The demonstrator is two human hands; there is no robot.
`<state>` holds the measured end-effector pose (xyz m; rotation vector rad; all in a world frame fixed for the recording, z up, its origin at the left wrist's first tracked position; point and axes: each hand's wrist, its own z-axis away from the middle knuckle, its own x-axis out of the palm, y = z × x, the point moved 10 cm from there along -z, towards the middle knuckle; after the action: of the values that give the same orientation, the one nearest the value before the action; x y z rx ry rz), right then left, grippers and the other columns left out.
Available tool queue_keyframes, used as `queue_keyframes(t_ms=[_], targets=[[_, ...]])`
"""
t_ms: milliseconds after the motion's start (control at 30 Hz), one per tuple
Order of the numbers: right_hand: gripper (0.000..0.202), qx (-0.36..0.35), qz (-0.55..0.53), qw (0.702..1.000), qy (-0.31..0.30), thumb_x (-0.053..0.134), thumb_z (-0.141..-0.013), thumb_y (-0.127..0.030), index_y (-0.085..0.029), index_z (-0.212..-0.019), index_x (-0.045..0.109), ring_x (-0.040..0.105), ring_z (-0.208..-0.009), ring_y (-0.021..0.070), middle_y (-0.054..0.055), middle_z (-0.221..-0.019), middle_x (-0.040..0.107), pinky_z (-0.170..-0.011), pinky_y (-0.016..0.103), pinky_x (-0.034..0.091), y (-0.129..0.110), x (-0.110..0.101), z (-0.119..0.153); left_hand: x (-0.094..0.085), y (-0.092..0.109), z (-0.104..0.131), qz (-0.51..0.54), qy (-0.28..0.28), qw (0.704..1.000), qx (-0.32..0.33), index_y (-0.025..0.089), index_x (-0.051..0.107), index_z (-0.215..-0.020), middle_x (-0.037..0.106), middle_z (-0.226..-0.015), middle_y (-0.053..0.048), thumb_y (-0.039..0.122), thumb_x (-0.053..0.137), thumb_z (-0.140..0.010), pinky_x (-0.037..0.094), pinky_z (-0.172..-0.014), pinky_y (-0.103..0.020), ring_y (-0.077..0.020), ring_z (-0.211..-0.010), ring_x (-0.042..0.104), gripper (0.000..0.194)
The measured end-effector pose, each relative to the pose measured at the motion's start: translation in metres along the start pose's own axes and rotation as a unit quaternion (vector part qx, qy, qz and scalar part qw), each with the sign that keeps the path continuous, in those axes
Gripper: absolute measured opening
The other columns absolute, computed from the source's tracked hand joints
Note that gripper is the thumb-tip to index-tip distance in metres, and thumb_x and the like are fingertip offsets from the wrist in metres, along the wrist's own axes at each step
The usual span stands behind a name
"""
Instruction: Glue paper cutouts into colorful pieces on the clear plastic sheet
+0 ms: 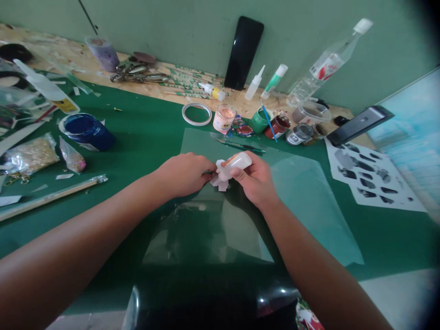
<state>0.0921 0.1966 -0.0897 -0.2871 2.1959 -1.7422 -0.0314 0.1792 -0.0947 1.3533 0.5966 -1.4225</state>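
Near the middle of the table, my right hand [256,178] is closed round a small white squeeze bottle [240,161], tilted with its lower end up and its tip down to the left. Below that tip is a small white piece with several lobes [220,183], perhaps paper. My left hand [185,174] pinches this piece at its left edge. Both hands are over a clear plastic sheet [292,183] on the green tabletop. A craft knife [240,145] lies just beyond them. The bottle's tip is hidden against the white piece.
Open paint jars [224,118], a tape roll [196,113] and a leaning phone [244,52] stand at the back. A blue paint jar [87,132], bagged beads [32,153] and a wooden stick [51,197] are at left. A printed sheet [374,178] and a clear bottle [330,64] are at right.
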Motion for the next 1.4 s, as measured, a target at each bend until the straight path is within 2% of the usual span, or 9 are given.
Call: queue_keyframes(t_ms=[567,867,1133,1400], targets=[[0.026,-0.005,-0.019,1.000,-0.016,0.077,-0.079,-0.045,-0.024,-0.094,0.071,0.069,-0.086,0.0197,0.002,-0.093,0.074,-0.080,0.034,0.055,-0.0015,0.0031,-0.0013,-0.0019,-0.0017,-0.0036,0.007,0.002,1.000,0.007,0.036,0.075,-0.103,0.076,-0.096,-0.001,0.034,0.048,-0.088,0.047,-0.070,-0.030,-0.0235,-0.088,0.068,0.030],[0.025,0.001,-0.035,0.999,-0.022,0.078,-0.079,-0.041,-0.024,-0.095,0.072,0.069,-0.089,0.0206,0.002,-0.094,0.074,-0.080,0.035,0.056,0.0014,0.0049,-0.0008,-0.0040,-0.0033,-0.0045,0.013,0.008,1.000,0.004,0.035,0.076,-0.098,0.076,-0.093,-0.001,0.031,0.042,-0.088,0.044,-0.065,-0.030,-0.0241,-0.085,0.068,0.036],[0.026,-0.005,-0.026,0.999,-0.023,0.078,-0.078,-0.042,-0.024,-0.095,0.072,0.069,-0.090,0.0209,0.003,-0.097,0.075,-0.081,0.035,0.055,0.0000,0.0047,-0.0008,-0.0032,-0.0039,-0.0053,0.021,0.025,0.999,0.022,0.035,0.076,-0.098,0.076,-0.097,-0.001,0.031,0.043,-0.087,0.041,-0.065,-0.030,-0.0239,-0.087,0.068,0.036],[0.026,0.000,-0.028,0.999,-0.019,0.080,-0.077,-0.042,-0.024,-0.095,0.073,0.069,-0.087,0.0201,0.003,-0.096,0.075,-0.078,0.034,0.055,0.0009,0.0048,-0.0018,-0.0030,-0.0050,-0.0062,0.025,0.012,0.999,0.017,0.033,0.076,-0.097,0.075,-0.094,-0.003,0.033,0.043,-0.087,0.039,-0.065,-0.031,-0.0246,-0.086,0.066,0.035]])
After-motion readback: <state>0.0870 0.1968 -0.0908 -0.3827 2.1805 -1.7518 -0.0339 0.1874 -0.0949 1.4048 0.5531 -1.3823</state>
